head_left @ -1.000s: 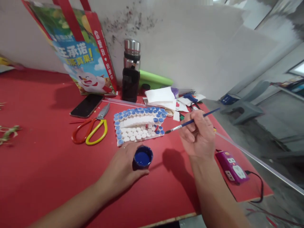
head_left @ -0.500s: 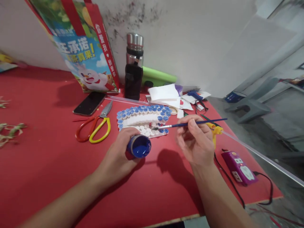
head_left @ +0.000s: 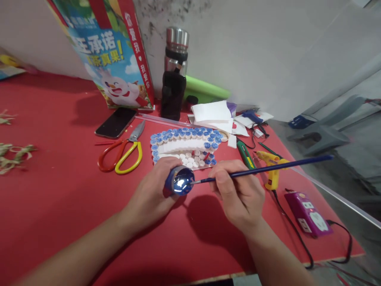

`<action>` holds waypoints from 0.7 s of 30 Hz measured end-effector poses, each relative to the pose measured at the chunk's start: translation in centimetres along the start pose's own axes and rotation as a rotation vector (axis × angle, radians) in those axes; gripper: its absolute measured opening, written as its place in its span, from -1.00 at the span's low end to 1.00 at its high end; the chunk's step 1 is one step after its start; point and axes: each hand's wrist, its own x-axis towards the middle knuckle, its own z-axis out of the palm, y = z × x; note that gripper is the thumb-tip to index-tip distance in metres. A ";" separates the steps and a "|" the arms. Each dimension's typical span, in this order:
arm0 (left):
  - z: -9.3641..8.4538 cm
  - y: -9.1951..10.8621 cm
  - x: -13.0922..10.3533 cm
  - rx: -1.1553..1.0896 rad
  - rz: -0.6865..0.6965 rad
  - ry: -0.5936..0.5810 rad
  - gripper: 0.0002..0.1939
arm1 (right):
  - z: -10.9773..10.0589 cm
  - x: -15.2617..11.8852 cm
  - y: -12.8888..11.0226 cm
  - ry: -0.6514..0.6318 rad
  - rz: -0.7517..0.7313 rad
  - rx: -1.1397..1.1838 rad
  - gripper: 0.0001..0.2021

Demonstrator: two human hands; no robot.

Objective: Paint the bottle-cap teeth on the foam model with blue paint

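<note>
My left hand is wrapped round a small jar of blue paint, tilted so its open mouth faces me, with light glaring on the paint. Between the fingers of my right hand is a thin blue paintbrush, its tip at the jar's mouth. Just behind the jar lies a white piece edged with rows of small round discs. Discs along its top and both ends are blue; those at the lower middle are white. My left hand hides part of its lower edge.
Scissors and a phone lie left, near a printed bag and a bottle. White foam scraps are behind. At right are a green cutter, a yellow glue gun and a purple power box with cables.
The brush tip has moved from over the discs to the jar's mouth, and my right hand has come down and left. The camera view has shifted slightly, uncovering the glue gun and cutter.
</note>
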 end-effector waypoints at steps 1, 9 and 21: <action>0.0 0.1 0.0 0.001 -0.002 -0.004 -0.51 | 0.0 0.1 -0.1 -0.026 -0.018 -0.027 -0.90; 0.1 0.1 -0.1 -0.002 0.005 -0.008 -0.51 | 0.4 0.8 -0.2 -0.100 -0.070 -0.139 -0.86; 0.0 0.1 -0.1 -0.006 0.008 -0.025 -0.50 | 0.9 1.0 0.0 -0.123 -0.068 -0.128 -0.84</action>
